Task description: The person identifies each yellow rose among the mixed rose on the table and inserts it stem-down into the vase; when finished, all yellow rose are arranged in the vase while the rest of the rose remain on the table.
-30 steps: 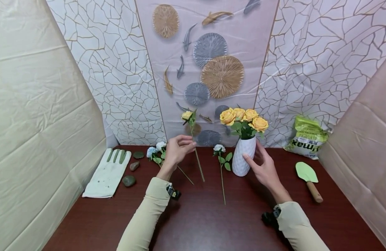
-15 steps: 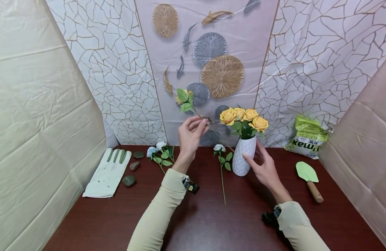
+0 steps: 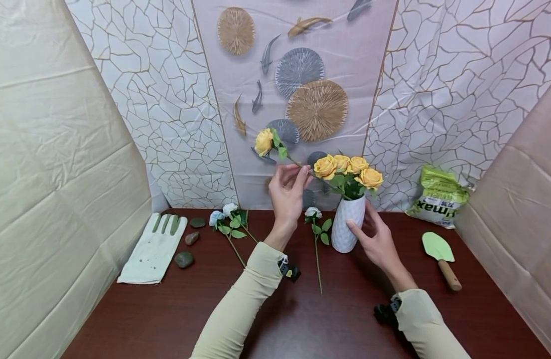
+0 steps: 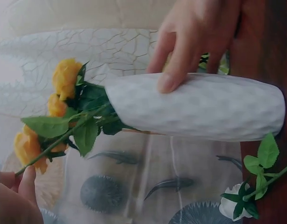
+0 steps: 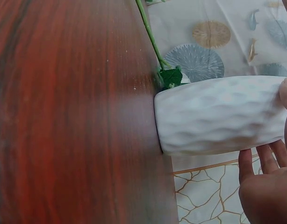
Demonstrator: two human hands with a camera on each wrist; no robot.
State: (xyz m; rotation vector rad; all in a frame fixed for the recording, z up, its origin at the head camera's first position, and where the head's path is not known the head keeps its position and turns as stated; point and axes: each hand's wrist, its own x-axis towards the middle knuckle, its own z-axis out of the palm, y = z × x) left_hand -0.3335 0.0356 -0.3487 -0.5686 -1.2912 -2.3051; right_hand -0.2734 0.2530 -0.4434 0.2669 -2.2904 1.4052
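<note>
My left hand [image 3: 286, 199] pinches the stem of a yellow rose [image 3: 264, 142], held tilted with its bloom up to the left. Its stem runs right toward the bunch of several yellow roses [image 3: 343, 167] in a white dimpled vase [image 3: 348, 227]. In the left wrist view, the pinched stem crosses leaves near the mouth of the vase [image 4: 199, 109]; whether its end is inside, I cannot tell. My right hand [image 3: 377, 242] holds the vase, thumb on the near side, fingers round the right. The right wrist view has the vase [image 5: 218, 116] standing on the table.
A white rose [image 3: 314, 213] lies between my hands. Farther left are a pale blue rose [image 3: 216, 217] and another white rose [image 3: 229, 208], several stones [image 3: 184, 259] and a work glove [image 3: 152, 249]. At right are a green trowel [image 3: 439, 247] and a green-white bag [image 3: 439, 197].
My left hand has risen and moved right with the yellow rose. The rose has swung from nearly upright to tilted, its stem now at the vase's bunch. My right hand stays on the vase.
</note>
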